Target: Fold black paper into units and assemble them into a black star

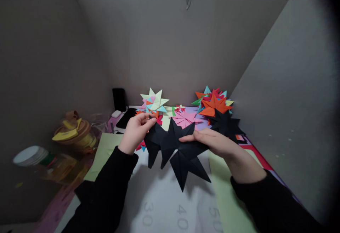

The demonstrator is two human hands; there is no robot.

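Observation:
A black folded-paper star piece (171, 142) with several pointed arms is held up over the white sheet. At its upper left, my left hand (135, 132) pinches a point between thumb and fingers. My right hand (219, 143) grips its right side, with a finger lying across the black paper and the thumb hidden behind. A pink paper star (184, 118) lies just behind the held piece. Another black paper star (225, 123) rests beyond my right hand.
An orange paper star (214, 105) tops a colourful pile at back right; a pale green star (156, 99) sits at back left. A dark phone (119, 99) leans on the wall. Left stand a lidded cup (73, 134) and a white-capped bottle (32, 155). Grey partitions enclose the desk.

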